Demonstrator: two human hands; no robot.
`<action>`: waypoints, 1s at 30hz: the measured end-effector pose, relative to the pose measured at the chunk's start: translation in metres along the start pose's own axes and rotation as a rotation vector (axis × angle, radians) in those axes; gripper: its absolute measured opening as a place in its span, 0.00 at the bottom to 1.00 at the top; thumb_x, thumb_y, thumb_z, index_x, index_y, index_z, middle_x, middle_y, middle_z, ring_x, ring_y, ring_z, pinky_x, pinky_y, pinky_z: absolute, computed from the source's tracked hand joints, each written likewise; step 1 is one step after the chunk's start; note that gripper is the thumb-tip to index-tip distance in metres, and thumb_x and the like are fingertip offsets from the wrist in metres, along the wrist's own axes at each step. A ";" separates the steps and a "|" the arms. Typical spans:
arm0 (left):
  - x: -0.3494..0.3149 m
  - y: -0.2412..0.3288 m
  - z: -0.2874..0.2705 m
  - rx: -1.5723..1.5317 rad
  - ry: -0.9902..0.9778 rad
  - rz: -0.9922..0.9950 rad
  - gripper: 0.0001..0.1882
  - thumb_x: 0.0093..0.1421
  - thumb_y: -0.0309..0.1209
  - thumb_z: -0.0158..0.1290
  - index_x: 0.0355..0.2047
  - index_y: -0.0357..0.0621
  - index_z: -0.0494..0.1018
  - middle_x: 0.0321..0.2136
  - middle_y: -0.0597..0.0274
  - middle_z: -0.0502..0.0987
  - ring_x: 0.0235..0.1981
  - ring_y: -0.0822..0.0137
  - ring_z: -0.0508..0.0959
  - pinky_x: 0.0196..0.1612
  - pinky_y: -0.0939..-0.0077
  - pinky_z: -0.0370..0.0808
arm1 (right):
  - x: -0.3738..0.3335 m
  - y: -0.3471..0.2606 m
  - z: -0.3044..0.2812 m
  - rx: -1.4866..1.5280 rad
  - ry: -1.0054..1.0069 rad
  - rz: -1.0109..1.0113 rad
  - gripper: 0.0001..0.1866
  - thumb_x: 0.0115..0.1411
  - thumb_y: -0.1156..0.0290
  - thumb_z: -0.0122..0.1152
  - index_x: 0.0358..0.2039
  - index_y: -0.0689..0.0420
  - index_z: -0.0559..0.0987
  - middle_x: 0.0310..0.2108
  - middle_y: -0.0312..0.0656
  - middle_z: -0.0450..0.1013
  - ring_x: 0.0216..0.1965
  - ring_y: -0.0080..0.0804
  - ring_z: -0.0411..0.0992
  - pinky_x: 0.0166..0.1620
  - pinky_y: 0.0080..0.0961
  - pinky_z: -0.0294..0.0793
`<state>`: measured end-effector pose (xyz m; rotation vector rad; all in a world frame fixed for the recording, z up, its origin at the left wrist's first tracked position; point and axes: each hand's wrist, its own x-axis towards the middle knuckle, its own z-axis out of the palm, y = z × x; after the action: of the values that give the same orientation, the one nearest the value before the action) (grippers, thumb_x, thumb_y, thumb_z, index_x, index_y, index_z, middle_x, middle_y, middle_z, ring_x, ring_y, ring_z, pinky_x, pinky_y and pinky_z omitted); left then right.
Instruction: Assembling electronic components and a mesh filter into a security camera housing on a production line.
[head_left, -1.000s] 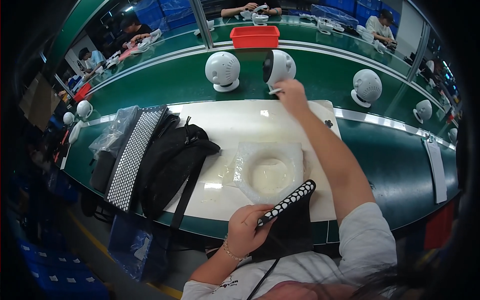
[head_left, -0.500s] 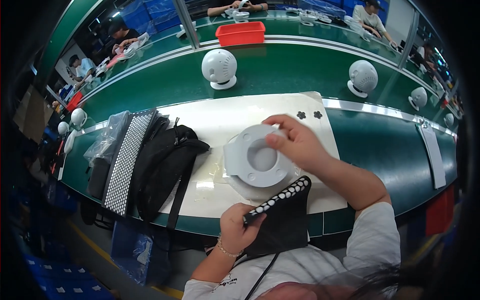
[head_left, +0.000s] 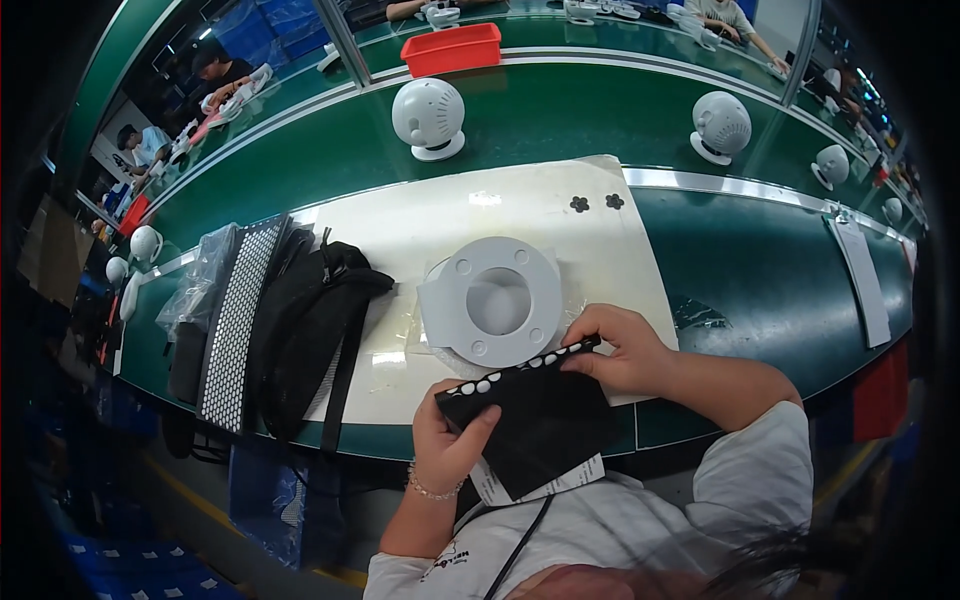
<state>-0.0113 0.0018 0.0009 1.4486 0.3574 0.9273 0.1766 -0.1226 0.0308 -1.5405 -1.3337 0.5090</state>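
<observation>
My left hand [head_left: 448,436] is closed on the left end of a black sheet [head_left: 545,425] with a row of white oval dots along its folded upper edge. At the other end of that edge, the fingers of my right hand [head_left: 622,350] pinch the sheet. Its dark side hangs toward my body, and a white printed paper [head_left: 575,478] shows beneath it. Just beyond the sheet, a pale grey ring-shaped part [head_left: 545,283] with a tab on its left lies on a white board [head_left: 390,240]; neither hand grips it.
Left of the ring are a black bag [head_left: 315,320], a black sheet with many white dots [head_left: 240,325] and clear plastic wrap [head_left: 208,275]. White round devices [head_left: 430,115] stand along the green bench beyond, near a red bin [head_left: 450,50]. Other people work across the bench.
My right hand has left the ring-shaped part and come down to the sheet's right end. The sheet's dotted edge is now held between both hands. The whole view has shifted slightly.
</observation>
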 end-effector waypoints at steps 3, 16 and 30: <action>-0.006 -0.005 -0.011 0.036 -0.032 -0.218 0.08 0.48 0.20 0.55 0.27 0.35 0.67 0.14 0.72 0.67 0.16 0.79 0.64 0.19 0.83 0.61 | -0.002 0.002 -0.003 -0.099 -0.102 -0.035 0.14 0.44 0.72 0.66 0.31 0.57 0.72 0.30 0.39 0.70 0.31 0.28 0.69 0.33 0.20 0.67; 0.002 0.002 -0.008 0.405 -0.202 0.282 0.10 0.41 0.19 0.57 0.20 0.38 0.65 0.15 0.58 0.68 0.14 0.61 0.67 0.18 0.75 0.63 | 0.005 -0.022 0.011 -0.464 0.080 -0.526 0.10 0.42 0.71 0.65 0.27 0.53 0.76 0.34 0.34 0.70 0.36 0.31 0.68 0.37 0.26 0.65; 0.003 -0.002 -0.008 0.426 -0.297 0.435 0.14 0.35 0.19 0.59 0.25 0.38 0.67 0.17 0.58 0.69 0.17 0.60 0.70 0.20 0.73 0.65 | 0.005 -0.028 0.014 -0.245 -0.063 -0.521 0.14 0.41 0.77 0.62 0.31 0.54 0.72 0.32 0.35 0.71 0.36 0.32 0.69 0.36 0.26 0.65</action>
<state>-0.0147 0.0103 -0.0010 2.0805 0.0105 0.9954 0.1528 -0.1157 0.0506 -1.2975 -1.8208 0.0667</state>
